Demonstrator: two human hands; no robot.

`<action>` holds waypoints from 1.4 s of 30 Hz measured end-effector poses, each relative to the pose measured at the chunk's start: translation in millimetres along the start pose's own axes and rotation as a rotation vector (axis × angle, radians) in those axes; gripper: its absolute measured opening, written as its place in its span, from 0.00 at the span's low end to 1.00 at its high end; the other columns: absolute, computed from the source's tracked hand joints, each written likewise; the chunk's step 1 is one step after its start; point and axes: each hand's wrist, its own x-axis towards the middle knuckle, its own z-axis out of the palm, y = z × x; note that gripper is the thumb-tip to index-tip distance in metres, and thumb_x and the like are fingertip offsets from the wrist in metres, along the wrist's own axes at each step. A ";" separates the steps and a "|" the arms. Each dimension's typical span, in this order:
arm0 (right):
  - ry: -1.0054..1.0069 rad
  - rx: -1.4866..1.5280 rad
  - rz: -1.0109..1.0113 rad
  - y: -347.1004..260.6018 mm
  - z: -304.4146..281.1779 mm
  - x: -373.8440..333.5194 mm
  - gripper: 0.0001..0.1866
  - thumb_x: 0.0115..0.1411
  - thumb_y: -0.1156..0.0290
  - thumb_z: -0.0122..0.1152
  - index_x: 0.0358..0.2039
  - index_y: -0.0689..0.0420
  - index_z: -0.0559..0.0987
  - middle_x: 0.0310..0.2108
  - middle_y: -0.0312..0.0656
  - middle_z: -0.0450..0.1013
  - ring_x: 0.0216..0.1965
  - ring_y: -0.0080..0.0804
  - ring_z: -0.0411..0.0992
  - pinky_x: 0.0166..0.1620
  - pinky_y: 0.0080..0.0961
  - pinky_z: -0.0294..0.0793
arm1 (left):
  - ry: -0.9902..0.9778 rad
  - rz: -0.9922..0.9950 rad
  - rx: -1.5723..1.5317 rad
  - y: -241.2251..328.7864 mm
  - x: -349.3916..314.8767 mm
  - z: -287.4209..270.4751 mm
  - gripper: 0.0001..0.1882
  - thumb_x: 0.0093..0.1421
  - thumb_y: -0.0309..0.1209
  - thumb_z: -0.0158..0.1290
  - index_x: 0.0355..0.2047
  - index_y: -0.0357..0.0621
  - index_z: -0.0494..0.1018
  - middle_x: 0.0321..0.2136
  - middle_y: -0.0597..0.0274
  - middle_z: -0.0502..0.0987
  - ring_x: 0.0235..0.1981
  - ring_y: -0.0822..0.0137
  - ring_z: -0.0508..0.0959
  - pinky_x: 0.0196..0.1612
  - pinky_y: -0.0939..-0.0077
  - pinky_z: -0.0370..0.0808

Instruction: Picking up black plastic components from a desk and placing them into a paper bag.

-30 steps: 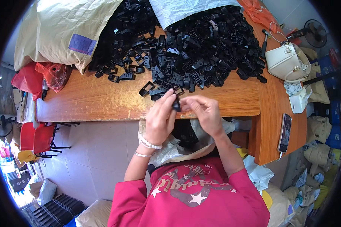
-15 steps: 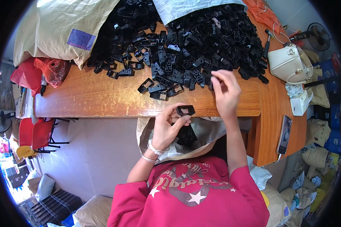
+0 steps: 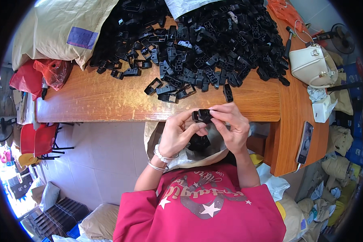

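Just over the table's front edge, my left hand (image 3: 176,135) pinches a black plastic frame-shaped part (image 3: 201,115). My right hand (image 3: 233,126) meets it from the right, its thumb and fingers closed on the black plastic at that end. Whether the right hand holds a separate small piece against the frame cannot be told. One loose black part (image 3: 228,92) lies on the wood just beyond my right hand. Farther back spreads a large heap of black plastic parts (image 3: 213,60). Below my hands is an open sack (image 3: 150,139) with black pieces inside.
A beige sack (image 3: 48,36) and red plastic bags (image 3: 54,74) stand at the table's left. On the right are a hammer (image 3: 288,42), a cream handbag (image 3: 312,66), a tissue pack (image 3: 322,109) and a phone (image 3: 305,142). A red chair (image 3: 36,139) stands left.
My right hand has come back from the heap's front edge to the part in my left hand. A black part now lies apart from the heap, where the right hand was.
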 end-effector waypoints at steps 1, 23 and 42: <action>-0.012 -0.053 -0.023 0.5 0.5 -0.7 0.14 0.47 0.84 0.64 0.36 0.60 0.81 0.37 0.42 0.77 0.38 0.37 0.72 0.40 0.27 0.73 | 0.003 -0.003 0.000 -1.6 -0.5 0.6 0.16 0.60 0.19 0.52 0.48 0.28 0.68 0.28 0.57 0.79 0.30 0.73 0.80 0.35 0.83 0.77; -0.173 0.155 0.261 7.9 -2.1 -14.8 0.11 0.49 0.77 0.67 0.35 0.63 0.80 0.33 0.44 0.77 0.35 0.33 0.75 0.39 0.23 0.73 | 0.203 0.554 0.780 -14.6 -9.9 -9.0 0.24 0.47 0.31 0.66 0.44 0.41 0.72 0.29 0.55 0.77 0.23 0.65 0.78 0.26 0.74 0.75; 0.242 -0.458 0.079 26.9 -3.3 -3.6 0.14 0.52 0.81 0.62 0.41 0.64 0.77 0.37 0.47 0.73 0.39 0.42 0.72 0.42 0.32 0.72 | 0.489 0.668 1.203 -6.2 8.9 -42.0 0.11 0.48 0.17 0.56 0.33 0.38 0.70 0.42 0.52 0.69 0.42 0.52 0.71 0.43 0.65 0.70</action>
